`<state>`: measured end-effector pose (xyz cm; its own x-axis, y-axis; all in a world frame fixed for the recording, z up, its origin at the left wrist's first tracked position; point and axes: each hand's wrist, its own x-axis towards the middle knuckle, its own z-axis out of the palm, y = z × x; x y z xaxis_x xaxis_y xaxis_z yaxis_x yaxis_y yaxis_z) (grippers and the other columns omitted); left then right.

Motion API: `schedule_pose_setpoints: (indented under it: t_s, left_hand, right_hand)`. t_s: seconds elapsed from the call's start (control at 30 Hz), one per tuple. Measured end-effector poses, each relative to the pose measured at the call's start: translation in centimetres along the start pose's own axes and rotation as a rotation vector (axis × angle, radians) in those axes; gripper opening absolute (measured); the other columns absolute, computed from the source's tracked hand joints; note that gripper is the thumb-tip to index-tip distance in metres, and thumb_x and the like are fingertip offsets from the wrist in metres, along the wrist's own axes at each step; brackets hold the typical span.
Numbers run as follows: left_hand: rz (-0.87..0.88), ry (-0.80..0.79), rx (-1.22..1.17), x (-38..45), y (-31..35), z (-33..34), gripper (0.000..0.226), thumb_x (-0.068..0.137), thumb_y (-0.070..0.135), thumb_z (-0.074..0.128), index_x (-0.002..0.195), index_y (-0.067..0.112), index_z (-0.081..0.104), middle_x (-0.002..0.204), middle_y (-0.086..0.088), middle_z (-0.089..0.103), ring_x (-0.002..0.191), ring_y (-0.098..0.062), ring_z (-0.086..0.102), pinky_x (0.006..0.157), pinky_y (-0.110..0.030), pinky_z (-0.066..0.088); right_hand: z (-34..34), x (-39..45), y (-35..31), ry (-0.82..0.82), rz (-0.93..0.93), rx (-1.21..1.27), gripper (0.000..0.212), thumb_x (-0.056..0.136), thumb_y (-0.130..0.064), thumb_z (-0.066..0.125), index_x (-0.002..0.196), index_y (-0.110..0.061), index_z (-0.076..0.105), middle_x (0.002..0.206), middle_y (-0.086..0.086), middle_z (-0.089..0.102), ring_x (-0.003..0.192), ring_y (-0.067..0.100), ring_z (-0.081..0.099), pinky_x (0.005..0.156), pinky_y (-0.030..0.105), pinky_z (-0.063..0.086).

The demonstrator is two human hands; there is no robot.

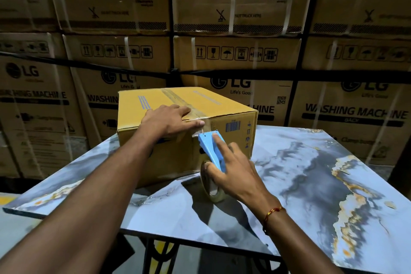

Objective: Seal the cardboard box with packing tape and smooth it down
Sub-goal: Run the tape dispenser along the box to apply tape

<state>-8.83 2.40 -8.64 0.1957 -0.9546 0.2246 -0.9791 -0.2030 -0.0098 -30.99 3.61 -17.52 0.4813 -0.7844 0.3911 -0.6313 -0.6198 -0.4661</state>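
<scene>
Tape [178, 101] already runs across the box [169, 140] top at frame centre; our left hand [171, 121] presses flat, our right hand [231, 162] grips the dispenser [211, 151]; cutting and smoothing remain.

Marble-pattern table [311, 173]; stacked strapped washing-machine cartons [235, 29] behind; black band [111, 68] across them.

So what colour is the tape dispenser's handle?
Light blue plastic tape dispenser handle, clearest in the head view.
</scene>
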Motion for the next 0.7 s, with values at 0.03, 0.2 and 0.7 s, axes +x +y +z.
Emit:
schedule_pose_setpoints:
  t_s: [0.03,0.2,0.7]
  left_hand:
    - [-0.002,-0.008,-0.004,-0.1,0.0,0.0,0.102,0.073,0.096,0.019,0.156,0.038,0.034,0.166,0.001,0.035,0.147,-0.031,0.037,0.109,-0.058,0.039]
    - [-0.016,-0.026,-0.019,0.0,0.1,-0.2,0.102,0.074,0.096,0.02,0.157,0.038,0.032,0.167,0.001,0.032,0.148,-0.031,0.036,0.11,-0.056,0.038]
    - [0.079,-0.054,0.034,-0.3,-0.3,-0.2,0.104,0.075,0.092,0.039,0.161,0.036,0.022,0.17,0.004,0.022,0.152,-0.028,0.026,0.113,-0.06,0.034]
  right_hand:
    - [-0.3,0.0,-0.1,-0.005,0.002,-0.002,0.072,0.097,-0.054,0.047,0.157,-0.044,0.008,0.116,-0.001,0.039,0.094,0.022,0.052,0.076,0.033,0.047]
    - [-1.8,-1.6,-0.4,-0.048,0.009,-0.078,0.069,0.098,-0.054,0.044,0.157,-0.043,0.01,0.115,-0.002,0.037,0.099,0.023,0.05,0.079,0.031,0.038]
    - [-1.8,1.2,-0.3,-0.182,0.022,-0.153,0.061,0.092,-0.049,0.046,0.15,-0.042,0.028,0.117,0.007,0.048,0.106,0.033,0.054,0.09,0.045,0.048]
